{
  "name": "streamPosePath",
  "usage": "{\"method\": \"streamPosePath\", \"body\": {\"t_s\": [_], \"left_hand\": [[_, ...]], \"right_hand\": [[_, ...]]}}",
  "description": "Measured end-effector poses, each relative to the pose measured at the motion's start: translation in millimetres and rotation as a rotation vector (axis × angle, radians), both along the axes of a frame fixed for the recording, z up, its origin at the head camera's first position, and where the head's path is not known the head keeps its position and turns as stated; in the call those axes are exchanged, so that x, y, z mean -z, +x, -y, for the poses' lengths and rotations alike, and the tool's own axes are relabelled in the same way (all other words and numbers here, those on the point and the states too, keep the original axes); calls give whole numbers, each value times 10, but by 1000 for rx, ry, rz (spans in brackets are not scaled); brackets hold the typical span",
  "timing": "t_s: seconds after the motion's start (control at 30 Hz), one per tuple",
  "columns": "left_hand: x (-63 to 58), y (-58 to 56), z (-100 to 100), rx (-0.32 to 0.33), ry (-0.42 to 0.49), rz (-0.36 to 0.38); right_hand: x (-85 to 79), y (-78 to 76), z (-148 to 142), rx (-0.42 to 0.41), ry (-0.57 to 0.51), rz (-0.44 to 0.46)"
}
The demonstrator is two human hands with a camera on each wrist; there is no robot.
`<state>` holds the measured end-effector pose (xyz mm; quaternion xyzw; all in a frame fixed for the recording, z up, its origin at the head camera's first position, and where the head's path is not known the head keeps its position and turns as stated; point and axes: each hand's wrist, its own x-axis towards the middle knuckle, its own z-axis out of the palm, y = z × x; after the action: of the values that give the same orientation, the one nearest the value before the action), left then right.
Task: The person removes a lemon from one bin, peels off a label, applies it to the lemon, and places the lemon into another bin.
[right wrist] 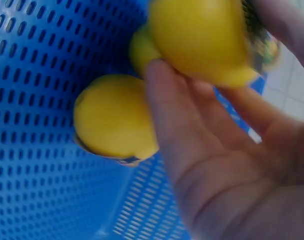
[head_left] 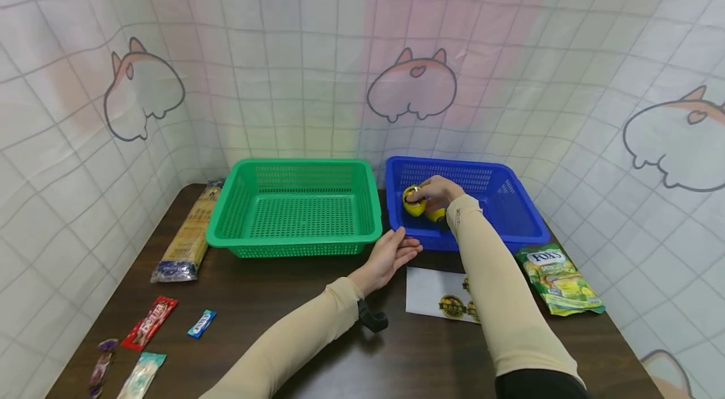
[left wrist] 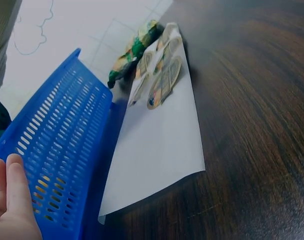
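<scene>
My right hand (head_left: 438,192) is inside the blue basket (head_left: 523,226), gripping a yellow lemon (right wrist: 199,37) with a dark label on one side. Below the held fruit, a second labelled lemon (right wrist: 116,116) lies in the basket, and part of a greenish-yellow one (right wrist: 141,50) shows behind them. At the basket's front left corner is my left hand (head_left: 386,257), its fingers fairly straight against the outer side. A white sheet (left wrist: 152,150) with round printed labels lies in front of the basket, partly covered by the right sleeve in the head view.
A green basket (head_left: 294,241) stands left of the blue one. Pasta in a long packet (head_left: 189,232) lies beside it. A green candy bag (head_left: 561,279) is at the right. Small wrapped sweets, including a red bar (head_left: 150,323) and a blue one (head_left: 201,323), lie front left.
</scene>
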<state>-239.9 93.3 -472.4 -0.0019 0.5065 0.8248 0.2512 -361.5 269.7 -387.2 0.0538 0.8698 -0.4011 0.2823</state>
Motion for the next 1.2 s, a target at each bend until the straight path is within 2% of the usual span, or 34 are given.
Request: {"method": "streamPosePath", "body": {"t_s": [0.13,0.2,0.37,0.53,0.63,0.73,0.97,1.1,1.2], "left_hand": [[-21,-9,-9,-5,-9,-6],[-23,-11,-11,-5,-13,-7],[4,-5,-21,-13,-20,3],[17,11,-32,-17,-24,5],[11,11,-23,-5,-27,-7],[-6,-3,3,-1,-40,-14],[-62,-62,29,8,-69,-35],[-67,-57,23,23,-73,-38],[-47,-8,49,50,-126,-60]], "right_hand": [[-13,-16,79,-79,30,47],[-6,-31,123,-87,44,71],[40,-59,212,-150,242,54],[56,-61,286,-257,423,-2],[19,-46,330,-309,542,-40],[-84,-15,381,-358,617,-86],[-472,129,405,-418,635,-243],[-606,270,349,-467,569,-329],[-633,436,311,-508,489,-405]]}}
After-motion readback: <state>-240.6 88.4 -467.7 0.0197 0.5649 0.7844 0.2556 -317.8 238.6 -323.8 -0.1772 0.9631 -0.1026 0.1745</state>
